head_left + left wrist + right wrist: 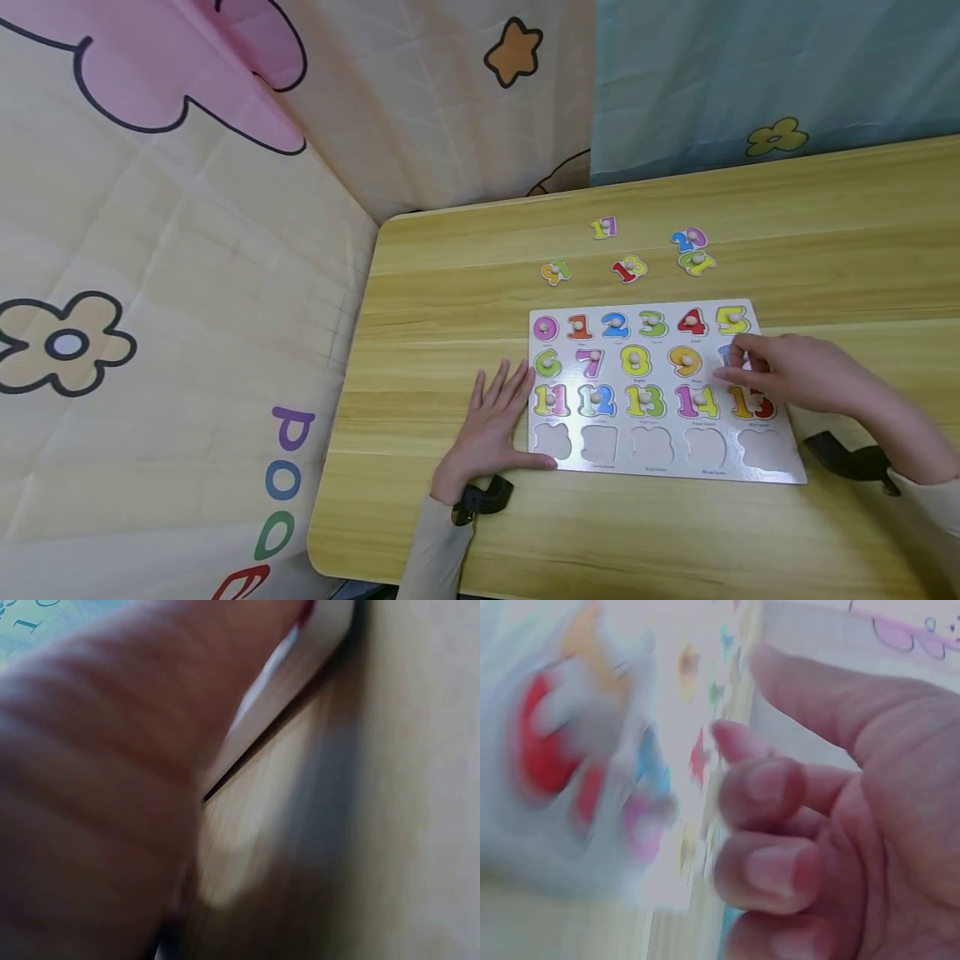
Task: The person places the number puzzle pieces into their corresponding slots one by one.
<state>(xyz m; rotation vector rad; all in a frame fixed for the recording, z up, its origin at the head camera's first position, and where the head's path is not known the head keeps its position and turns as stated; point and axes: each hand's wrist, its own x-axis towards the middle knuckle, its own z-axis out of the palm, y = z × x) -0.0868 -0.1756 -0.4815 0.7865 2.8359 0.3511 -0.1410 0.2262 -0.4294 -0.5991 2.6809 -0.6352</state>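
Note:
A white number puzzle board [667, 477] lies on the table with knobbed number pieces in its upper three rows; the bottom row shows bare recesses. My left hand [483, 433] rests spread along the board's left edge, the thumb over its lower left corner. In the left wrist view that hand [112, 772] covers much of the frame beside the board's edge. Over the board's right side is my right hand [802, 375], partly hiding the blue ten piece [724, 355]. Its fingers [769, 870] curl loosely, with a gap to the thumb and nothing held.
Beyond the board lie several loose number pieces: a seventeen [603, 227], an eighteen [629, 268], a twenty [689, 239] touching a green-yellow piece [697, 264], and an orange-green piece [557, 272]. Printed curtains [450, 108] hang behind and left of the wooden table [420, 350].

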